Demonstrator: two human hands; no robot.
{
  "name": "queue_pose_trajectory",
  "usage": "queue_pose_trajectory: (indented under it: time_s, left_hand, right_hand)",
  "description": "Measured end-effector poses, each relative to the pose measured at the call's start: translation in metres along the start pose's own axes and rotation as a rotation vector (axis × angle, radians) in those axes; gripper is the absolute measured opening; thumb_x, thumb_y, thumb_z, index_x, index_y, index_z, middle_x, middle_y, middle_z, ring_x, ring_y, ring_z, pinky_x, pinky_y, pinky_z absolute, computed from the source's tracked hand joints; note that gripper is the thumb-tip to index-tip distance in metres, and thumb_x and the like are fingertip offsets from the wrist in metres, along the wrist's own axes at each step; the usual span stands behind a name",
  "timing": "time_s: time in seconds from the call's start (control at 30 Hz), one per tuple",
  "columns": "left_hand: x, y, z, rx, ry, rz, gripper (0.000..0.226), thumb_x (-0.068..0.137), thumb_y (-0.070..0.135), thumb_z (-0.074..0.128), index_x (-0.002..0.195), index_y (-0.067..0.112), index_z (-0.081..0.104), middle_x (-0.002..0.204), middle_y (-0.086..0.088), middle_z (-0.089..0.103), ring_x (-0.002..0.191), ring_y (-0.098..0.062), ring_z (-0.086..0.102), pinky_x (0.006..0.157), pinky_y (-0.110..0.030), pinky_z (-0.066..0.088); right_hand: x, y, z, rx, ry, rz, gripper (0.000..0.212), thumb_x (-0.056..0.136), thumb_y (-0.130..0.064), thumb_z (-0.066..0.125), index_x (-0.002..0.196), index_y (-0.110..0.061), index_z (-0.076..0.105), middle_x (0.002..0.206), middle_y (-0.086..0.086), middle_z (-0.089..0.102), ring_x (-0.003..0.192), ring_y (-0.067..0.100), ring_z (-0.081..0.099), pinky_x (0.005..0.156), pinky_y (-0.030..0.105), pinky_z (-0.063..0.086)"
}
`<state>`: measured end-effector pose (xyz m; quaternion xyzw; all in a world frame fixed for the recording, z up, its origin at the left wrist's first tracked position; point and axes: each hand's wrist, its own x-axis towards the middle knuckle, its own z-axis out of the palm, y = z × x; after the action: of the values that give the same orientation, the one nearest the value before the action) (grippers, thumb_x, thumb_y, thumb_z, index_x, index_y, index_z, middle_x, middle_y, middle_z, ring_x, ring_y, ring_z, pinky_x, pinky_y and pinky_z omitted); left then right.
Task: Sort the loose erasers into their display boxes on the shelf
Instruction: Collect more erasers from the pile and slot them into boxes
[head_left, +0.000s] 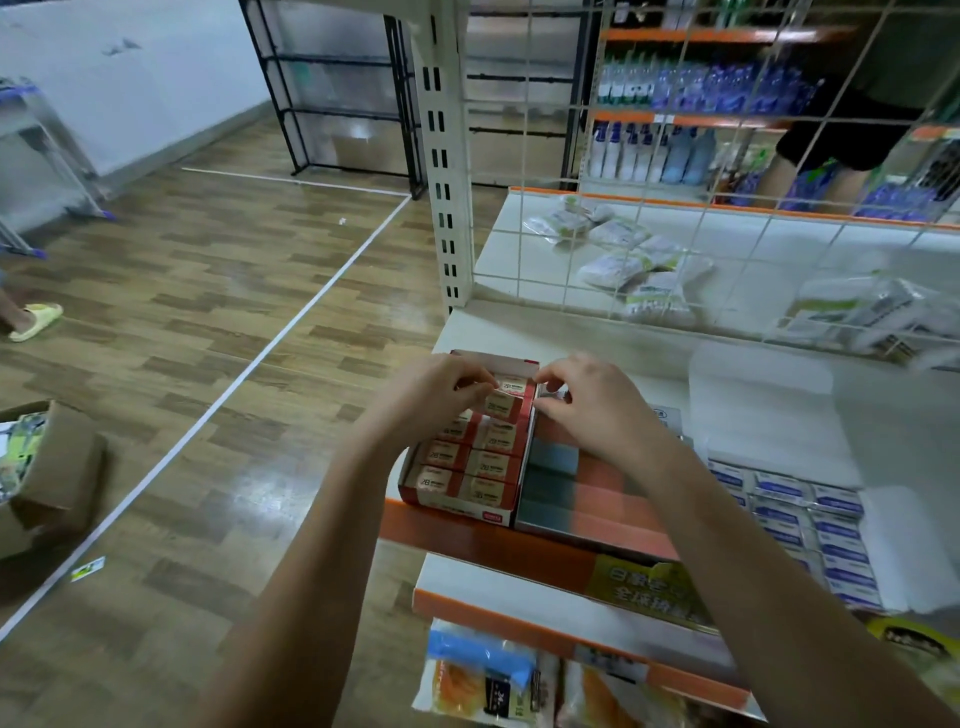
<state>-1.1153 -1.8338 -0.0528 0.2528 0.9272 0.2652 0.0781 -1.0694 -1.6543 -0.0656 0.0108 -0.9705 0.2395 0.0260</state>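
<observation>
A red display box (470, 506) stands at the left end of the white shelf (571, 338), filled with two rows of red-and-white 2B erasers (480, 465). My left hand (431, 389) pinches one red-and-white eraser (511, 387) at the far end of the box. At the box's right wall, my right hand (587, 400) has its fingers bent over the same far end, touching that eraser's right side. To the right lies a box of grey and salmon blocks (587, 493), then rows of blue-and-white erasers (795, 499).
A wire grid (675, 218) backs the shelf, with bagged goods beyond it and a person standing at far right. Packaged goods sit on a lower shelf (519, 587). A cardboard box (47, 467) rests on the wooden floor at left, near a sandalled foot.
</observation>
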Motion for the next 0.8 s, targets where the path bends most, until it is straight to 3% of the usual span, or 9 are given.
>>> queue_pose_trajectory:
  time_s: [0.13,0.27,0.47,0.6,0.8]
  left_hand:
    - [0.004,0.007,0.002,0.097,-0.086,0.031,0.022,0.095,0.026,0.051,0.111,0.023,0.065,0.099,0.005,0.065,0.082,-0.007,0.056,0.068,-0.018,0.046]
    - [0.005,0.008,0.005,0.156,-0.14,0.033,0.023,0.095,0.029,0.051,0.113,0.023,0.064,0.105,0.004,0.064,0.077,-0.002,0.051,0.06,-0.012,0.038]
    - [0.005,0.012,0.01,0.31,-0.113,0.05,0.027,0.092,0.034,0.054,0.116,0.024,0.062,0.121,0.002,0.057,0.09,-0.006,0.046,0.078,-0.021,0.041]
    - [0.008,0.025,0.009,0.443,-0.025,0.072,0.036,0.088,0.037,0.058,0.122,0.024,0.055,0.123,-0.002,0.053,0.114,-0.017,0.047,0.094,-0.032,0.045]
    - [0.046,0.092,0.011,0.464,0.065,0.201,0.032,0.093,0.037,0.051,0.12,0.02,0.056,0.119,-0.004,0.054,0.107,-0.024,0.056,0.082,-0.036,0.046]
  right_hand:
    - [-0.002,0.001,0.002,0.008,0.016,0.014,0.028,0.089,-0.029,0.058,0.116,-0.019,0.061,0.111,0.003,0.058,0.101,0.018,0.053,0.081,0.024,0.036]
    - [-0.002,0.001,0.004,0.002,0.024,0.017,0.028,0.089,-0.029,0.059,0.115,-0.019,0.062,0.11,0.003,0.058,0.1,0.017,0.053,0.081,0.024,0.036]
    - [-0.002,-0.001,0.003,-0.018,0.028,0.01,0.028,0.089,-0.029,0.059,0.114,-0.018,0.061,0.11,0.002,0.058,0.101,0.016,0.053,0.083,0.025,0.039]
    - [0.001,-0.006,-0.009,-0.062,-0.029,-0.006,0.026,0.09,-0.026,0.055,0.115,-0.018,0.061,0.114,0.002,0.06,0.101,0.018,0.055,0.086,0.032,0.046]
    - [-0.007,0.019,-0.059,-0.177,0.074,0.039,0.028,0.088,-0.023,0.06,0.115,-0.016,0.058,0.114,0.004,0.058,0.103,0.024,0.058,0.084,0.034,0.047]
